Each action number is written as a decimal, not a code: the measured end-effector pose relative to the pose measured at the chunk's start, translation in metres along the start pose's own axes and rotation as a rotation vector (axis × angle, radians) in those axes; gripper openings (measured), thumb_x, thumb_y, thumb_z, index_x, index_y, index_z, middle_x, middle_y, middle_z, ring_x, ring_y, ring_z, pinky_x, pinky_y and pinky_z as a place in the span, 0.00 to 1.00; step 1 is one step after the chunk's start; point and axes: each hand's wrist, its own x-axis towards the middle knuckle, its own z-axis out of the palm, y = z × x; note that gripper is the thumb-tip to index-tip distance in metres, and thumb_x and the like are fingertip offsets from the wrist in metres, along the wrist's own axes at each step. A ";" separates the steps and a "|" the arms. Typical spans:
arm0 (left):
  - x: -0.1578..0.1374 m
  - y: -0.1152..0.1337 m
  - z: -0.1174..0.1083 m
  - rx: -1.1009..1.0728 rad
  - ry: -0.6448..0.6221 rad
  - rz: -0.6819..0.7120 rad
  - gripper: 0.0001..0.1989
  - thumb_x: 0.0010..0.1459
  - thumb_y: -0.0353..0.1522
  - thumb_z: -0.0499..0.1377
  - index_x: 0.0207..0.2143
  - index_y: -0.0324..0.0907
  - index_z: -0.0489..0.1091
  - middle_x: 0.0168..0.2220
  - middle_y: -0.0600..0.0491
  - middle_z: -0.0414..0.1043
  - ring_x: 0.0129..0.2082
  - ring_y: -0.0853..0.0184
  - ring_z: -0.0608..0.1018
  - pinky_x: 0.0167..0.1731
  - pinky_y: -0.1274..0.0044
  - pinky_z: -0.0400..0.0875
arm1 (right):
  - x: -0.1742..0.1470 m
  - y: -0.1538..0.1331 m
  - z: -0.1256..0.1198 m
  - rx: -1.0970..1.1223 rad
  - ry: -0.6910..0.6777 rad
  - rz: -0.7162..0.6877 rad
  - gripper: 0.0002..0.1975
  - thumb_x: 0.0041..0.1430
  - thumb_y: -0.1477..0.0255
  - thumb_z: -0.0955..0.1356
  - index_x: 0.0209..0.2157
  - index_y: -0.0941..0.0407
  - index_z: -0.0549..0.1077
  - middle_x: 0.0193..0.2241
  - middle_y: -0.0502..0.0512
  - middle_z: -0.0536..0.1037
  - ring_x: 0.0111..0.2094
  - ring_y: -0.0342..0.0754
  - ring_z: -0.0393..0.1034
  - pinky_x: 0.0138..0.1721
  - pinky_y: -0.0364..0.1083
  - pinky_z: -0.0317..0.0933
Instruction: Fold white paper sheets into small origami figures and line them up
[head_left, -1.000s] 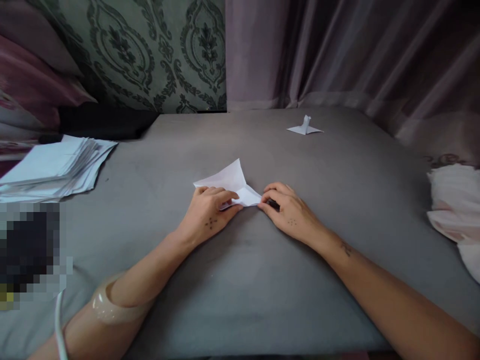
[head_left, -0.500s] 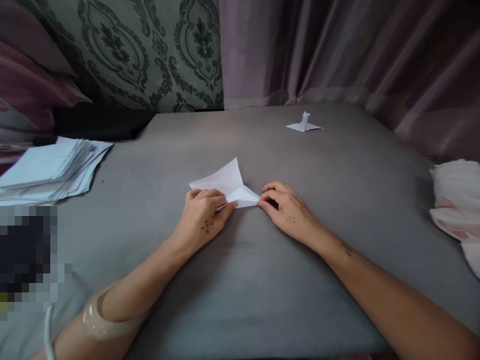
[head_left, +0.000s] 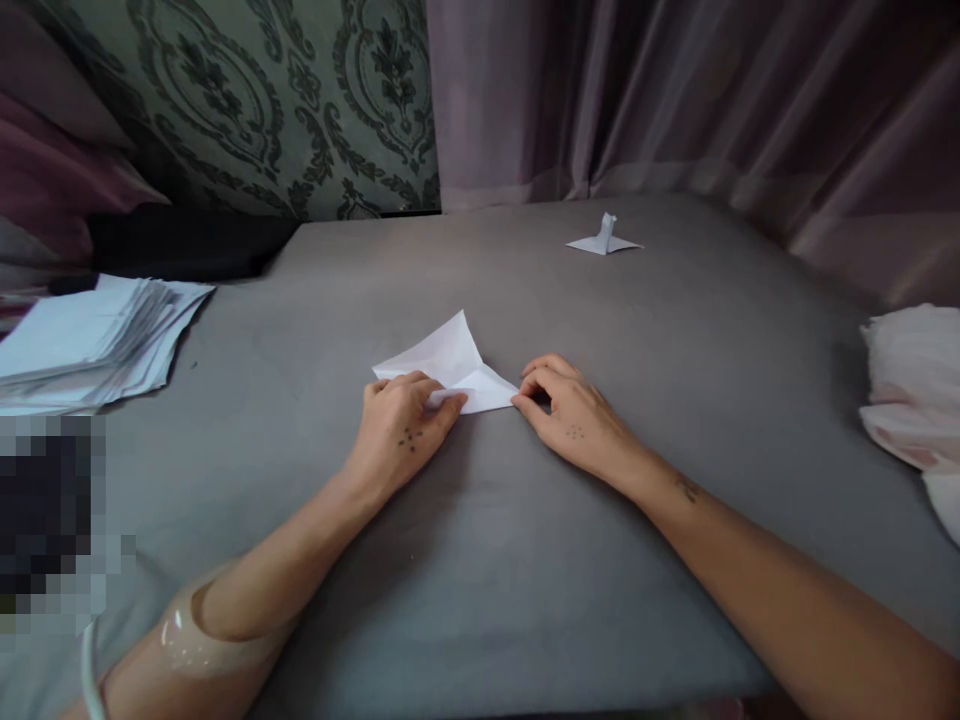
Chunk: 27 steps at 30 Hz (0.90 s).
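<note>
A partly folded sheet of white paper (head_left: pixel 457 352) lies on the grey cloth-covered surface, with one flap pointing away from me and a narrow point to the right. My left hand (head_left: pixel 409 415) is closed on its near left edge, thumb on the near side and fingers over the fold. The pointed right corner is pinched between the thumb and fingers of my right hand (head_left: pixel 566 405). Some of the paper's left part is hidden under my left fingers. Farther back stands a folded white paper figure (head_left: pixel 606 238) with two spread wings and an upright middle.
A stack of white paper sheets (head_left: pixel 82 335) lies at the left, before a black item (head_left: pixel 195 240). A blurred-out dark object (head_left: pixel 45 510) and a white cable (head_left: pixel 90 670) are at the near left. Crumpled pale cloth (head_left: pixel 915 390) lies at the right edge. Curtains (head_left: pixel 510 110) hang behind.
The view has shifted slightly. Both hands keep their hold on the paper, and my left thumb has slid a little left along the near fold.
</note>
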 end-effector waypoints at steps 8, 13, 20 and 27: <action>0.004 0.004 -0.001 0.017 -0.033 -0.052 0.15 0.60 0.39 0.54 0.25 0.40 0.70 0.31 0.50 0.73 0.32 0.64 0.74 0.39 0.71 0.64 | 0.005 0.016 -0.009 0.127 -0.091 -0.009 0.03 0.59 0.75 0.65 0.32 0.54 0.69 0.40 0.52 0.72 0.35 0.43 0.68 0.39 0.45 0.62; 0.004 0.005 -0.001 0.026 -0.039 -0.051 0.16 0.60 0.40 0.54 0.23 0.40 0.67 0.30 0.51 0.72 0.32 0.63 0.74 0.39 0.70 0.63 | 0.006 0.019 -0.016 0.201 -0.128 0.020 0.05 0.57 0.77 0.64 0.32 0.54 0.71 0.39 0.51 0.73 0.34 0.42 0.68 0.39 0.45 0.63; 0.005 0.004 0.000 0.023 -0.032 -0.047 0.16 0.59 0.41 0.55 0.23 0.40 0.67 0.31 0.50 0.72 0.33 0.62 0.74 0.37 0.71 0.63 | 0.007 0.020 -0.017 0.260 -0.122 0.053 0.05 0.55 0.77 0.65 0.32 0.54 0.72 0.38 0.51 0.74 0.33 0.42 0.69 0.38 0.44 0.64; 0.004 0.004 0.000 0.005 -0.023 -0.037 0.14 0.59 0.40 0.56 0.26 0.41 0.72 0.32 0.50 0.74 0.34 0.62 0.75 0.37 0.72 0.64 | 0.004 0.013 -0.020 0.217 -0.170 -0.042 0.05 0.55 0.75 0.67 0.32 0.53 0.75 0.40 0.51 0.74 0.33 0.42 0.68 0.39 0.44 0.63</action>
